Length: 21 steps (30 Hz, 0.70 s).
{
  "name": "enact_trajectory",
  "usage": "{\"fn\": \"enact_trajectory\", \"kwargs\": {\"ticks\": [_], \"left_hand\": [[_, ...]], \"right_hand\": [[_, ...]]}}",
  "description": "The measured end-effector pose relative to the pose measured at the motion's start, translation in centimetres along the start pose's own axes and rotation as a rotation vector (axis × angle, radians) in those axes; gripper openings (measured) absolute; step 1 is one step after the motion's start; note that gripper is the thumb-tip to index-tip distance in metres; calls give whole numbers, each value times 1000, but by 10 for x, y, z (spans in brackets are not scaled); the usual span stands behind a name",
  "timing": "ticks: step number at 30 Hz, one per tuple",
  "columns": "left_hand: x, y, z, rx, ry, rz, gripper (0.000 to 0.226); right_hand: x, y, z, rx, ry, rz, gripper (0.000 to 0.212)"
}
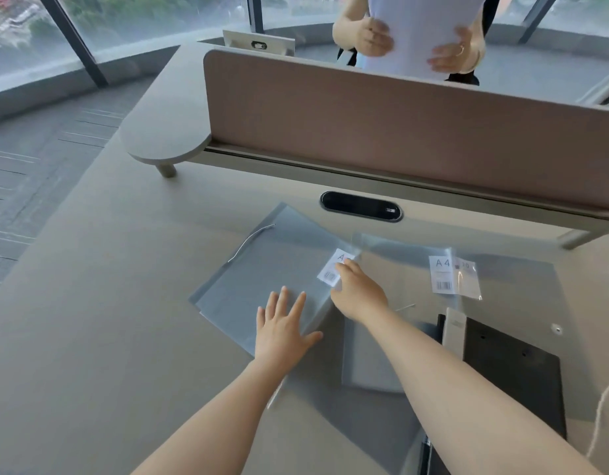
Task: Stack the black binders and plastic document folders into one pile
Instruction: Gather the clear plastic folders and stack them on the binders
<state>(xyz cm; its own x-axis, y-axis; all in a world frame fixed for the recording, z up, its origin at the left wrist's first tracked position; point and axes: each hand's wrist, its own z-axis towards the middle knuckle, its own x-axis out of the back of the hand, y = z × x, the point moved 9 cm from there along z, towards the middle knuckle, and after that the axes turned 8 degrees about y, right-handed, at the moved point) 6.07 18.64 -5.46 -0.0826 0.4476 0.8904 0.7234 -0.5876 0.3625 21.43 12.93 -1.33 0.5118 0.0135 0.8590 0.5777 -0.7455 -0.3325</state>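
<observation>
Head view | left hand (283,329) spread flat on grey folder (262,269) | right hand (356,291) pinching its labelled corner | square edges before adding black binder (512,368), right of folder.

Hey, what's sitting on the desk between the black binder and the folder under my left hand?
In the head view, a grey plastic folder lies between the black binder and the folder under the left hand; your right forearm crosses above it.

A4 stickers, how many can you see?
2. One sticker peeks out at the right hand's fingertips; the other sticker lies further right on a clear folder. More may be hidden.
</observation>
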Motion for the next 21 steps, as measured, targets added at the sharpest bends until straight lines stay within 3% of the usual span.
{"fn": "enact_trajectory", "kwargs": {"ticks": [11,21], "left_hand": [[2,6,22,-4,51,-9,85],[0,6,24,10,110,-8,84]], "right_hand": [[5,1,58,0,-72,-178,59],[9,-9,88,3,-24,-329,52]]}}
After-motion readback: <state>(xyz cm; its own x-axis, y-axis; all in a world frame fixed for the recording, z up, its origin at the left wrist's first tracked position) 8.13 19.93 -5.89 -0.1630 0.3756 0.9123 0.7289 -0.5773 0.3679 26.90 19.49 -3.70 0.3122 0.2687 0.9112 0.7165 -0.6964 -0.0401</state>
